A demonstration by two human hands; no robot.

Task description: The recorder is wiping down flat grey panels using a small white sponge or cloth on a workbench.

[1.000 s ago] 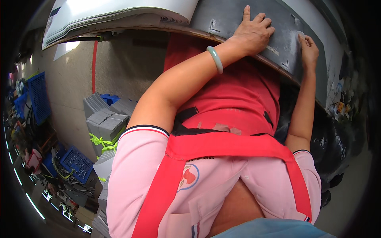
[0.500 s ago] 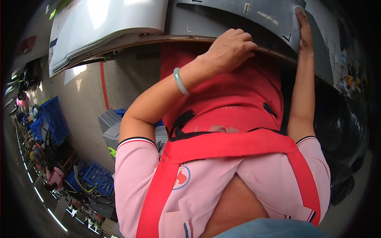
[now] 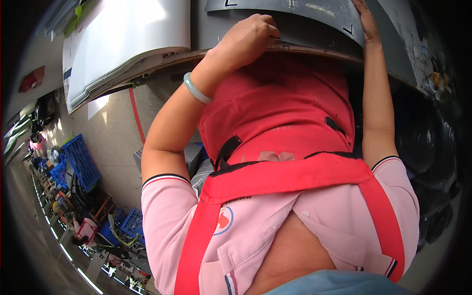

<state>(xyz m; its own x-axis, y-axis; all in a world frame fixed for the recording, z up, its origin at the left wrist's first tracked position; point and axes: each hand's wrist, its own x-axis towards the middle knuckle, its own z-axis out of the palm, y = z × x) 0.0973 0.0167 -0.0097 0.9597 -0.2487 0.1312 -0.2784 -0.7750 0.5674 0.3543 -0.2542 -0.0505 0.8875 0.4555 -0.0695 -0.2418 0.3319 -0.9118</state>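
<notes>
My right hand (image 3: 368, 24) grips the right edge of a grey, slightly curved sheet (image 3: 319, 22) with black corner marks and a pale strip on it. Its fingertips run out of view at the top. Below that sheet, a darker grey surface (image 3: 206, 29) shows on the table. My left hand (image 3: 247, 40), with a pale green bangle (image 3: 195, 89) on the wrist, is closed with fingers bent down at the table's front edge (image 3: 314, 51). Whatever its fingertips hold, if anything, is hidden.
A thick stack of large white sheets (image 3: 128, 44) lies at the table's left. Black plastic bags (image 3: 427, 147) stand at right, below table level. On the floor at left are blue crates (image 3: 82, 162), a red line (image 3: 136, 115) and, farther off, a seated person (image 3: 86, 230).
My left hand has moved left and farther onto the table edge. My right hand and the grey sheet have shifted slightly away from me. The whole view has turned a little.
</notes>
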